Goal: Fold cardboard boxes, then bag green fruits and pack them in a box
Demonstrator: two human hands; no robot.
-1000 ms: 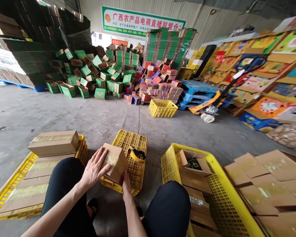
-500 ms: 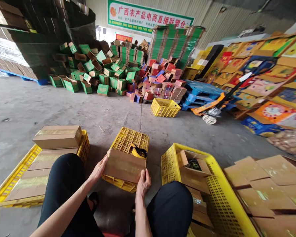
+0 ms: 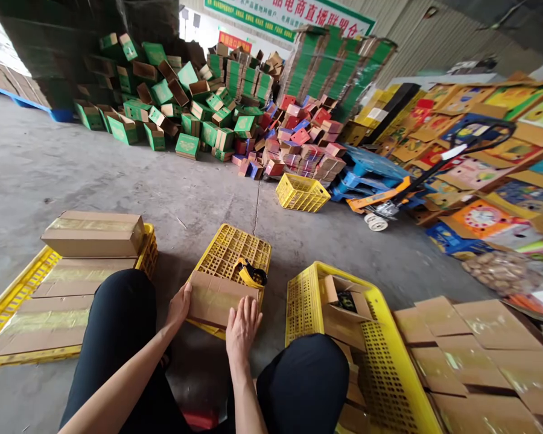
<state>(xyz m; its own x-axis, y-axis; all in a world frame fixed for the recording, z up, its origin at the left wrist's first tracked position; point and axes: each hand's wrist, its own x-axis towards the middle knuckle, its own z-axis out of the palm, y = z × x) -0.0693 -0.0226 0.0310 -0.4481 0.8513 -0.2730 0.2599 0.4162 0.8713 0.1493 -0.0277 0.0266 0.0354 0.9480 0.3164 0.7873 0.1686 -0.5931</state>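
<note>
A taped cardboard box (image 3: 212, 295) lies in front of me on a yellow plastic crate (image 3: 226, 241) turned bottom up. At the box's left end, my left hand (image 3: 180, 306) grips the edge, its fingers partly hidden. My right hand (image 3: 243, 325) lies flat on the right part of the box, fingers stretched out and pressing on the top. Just behind the box, a yellow and black tape dispenser (image 3: 252, 272) rests on the crate.
To my left, a yellow crate (image 3: 151, 241) bears several taped boxes (image 3: 95, 234). At my right, another yellow crate (image 3: 304, 301) holds an open box (image 3: 346, 301). More boxes (image 3: 484, 361) lie beyond it. A pallet jack (image 3: 389, 202) stands farther back.
My right hand has moved from the box's right edge onto its top and flattened out. My left hand stays at the left end. The view has tilted down slightly.
</note>
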